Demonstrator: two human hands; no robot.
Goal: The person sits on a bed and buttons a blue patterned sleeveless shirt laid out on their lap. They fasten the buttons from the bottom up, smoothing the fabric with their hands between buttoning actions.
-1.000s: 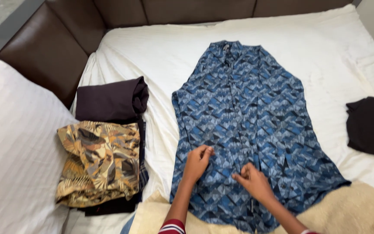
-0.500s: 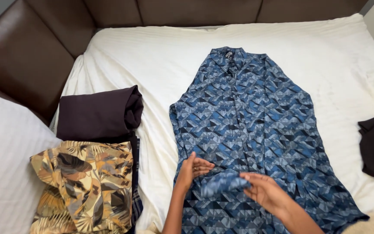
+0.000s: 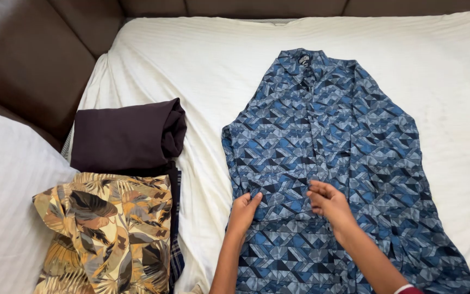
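White bed (image 3: pixel 202 60) | hands pinch blue shirt (image 3: pixel 322 136) fold | folded clothes (image 3: pixel 121 190) left

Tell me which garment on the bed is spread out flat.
The blue patterned shirt, under both hands; the dark maroon and leaf-print garments are folded.

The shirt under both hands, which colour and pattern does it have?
The shirt is blue and grey with a geometric triangle pattern, seen in the head view.
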